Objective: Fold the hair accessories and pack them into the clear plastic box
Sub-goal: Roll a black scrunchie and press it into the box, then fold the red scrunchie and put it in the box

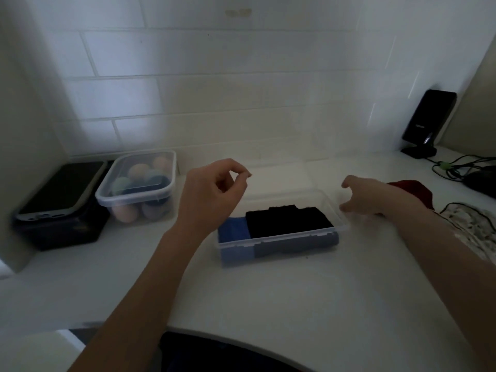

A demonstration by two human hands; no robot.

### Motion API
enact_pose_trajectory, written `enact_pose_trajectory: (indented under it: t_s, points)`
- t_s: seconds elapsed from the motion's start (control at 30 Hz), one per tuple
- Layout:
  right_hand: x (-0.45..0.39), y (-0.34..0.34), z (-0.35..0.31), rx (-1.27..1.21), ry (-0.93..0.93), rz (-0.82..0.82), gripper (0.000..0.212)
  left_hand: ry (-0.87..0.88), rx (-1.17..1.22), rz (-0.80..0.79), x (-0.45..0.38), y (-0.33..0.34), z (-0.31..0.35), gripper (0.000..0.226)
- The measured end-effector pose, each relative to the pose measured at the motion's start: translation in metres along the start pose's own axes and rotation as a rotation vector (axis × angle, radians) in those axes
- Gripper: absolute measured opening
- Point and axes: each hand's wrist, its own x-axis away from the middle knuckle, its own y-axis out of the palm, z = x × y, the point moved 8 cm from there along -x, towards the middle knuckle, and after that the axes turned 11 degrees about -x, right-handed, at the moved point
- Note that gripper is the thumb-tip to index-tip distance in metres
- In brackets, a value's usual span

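The clear rectangular plastic box [279,237], holding folded black [288,221] and blue fabric [233,232], sits mid-surface between my hands. My left hand [212,194] hovers above its left end, fingers loosely curled, grasping nothing. My right hand [373,200], fingers spread, is at its right rim.

- Clear box [279,238] mid-counter [295,296] w/ two folded accessories [288,220] in it
- Lidded tub [137,183] to its left
- Phone [63,187] left of the tub
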Motion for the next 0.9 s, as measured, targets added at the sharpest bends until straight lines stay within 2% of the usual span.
enact_pose_trajectory:
  t_s: [0.07,0.17,0.27,0.37,0.43,0.5,0.63,0.73,0.83,0.9]
  points:
    - [-0.004,0.0,-0.004,-0.058,-0.041,0.068,0.053,0.011,-0.003,-0.022,0.001,0.001,0.001,0.012]
    - [-0.002,-0.002,-0.011,-0.182,-0.087,0.145,0.058,0.036,-0.029,-0.081,0.003,0.006,0.002,0.011]
    - [0.005,-0.012,-0.012,-0.154,-0.088,0.249,0.071,0.022,-0.056,-0.085,0.004,0.007,-0.001,0.011]
    - [-0.002,-0.006,0.004,-0.072,0.02,0.237,0.082,-0.008,-0.091,-0.047,0.004,0.003,-0.003,0.013]
    - [-0.008,0.003,0.01,-0.055,0.052,0.159,0.07,-0.017,-0.091,-0.057,0.005,0.004,-0.004,0.014]
    - [-0.012,0.01,0.001,-0.105,-0.019,0.116,0.05,-0.014,-0.072,-0.071,0.005,0.005,-0.004,0.014]
    - [0.002,0.008,-0.034,-0.322,-0.265,0.077,0.041,-0.028,-0.019,-0.057,0.005,0.005,-0.006,0.015]
    - [0.017,-0.015,-0.052,-0.447,-0.409,0.259,0.036,-0.043,0.028,-0.047,0.001,0.004,-0.006,0.014]
    - [0.035,-0.044,-0.062,-0.791,-0.485,0.374,0.034,-0.035,0.101,-0.086,-0.011,0.006,0.002,0.009]
    - [0.047,-0.053,-0.068,-1.079,-0.516,0.315,0.035,0.011,0.067,-0.165,-0.021,0.013,0.014,0.008]
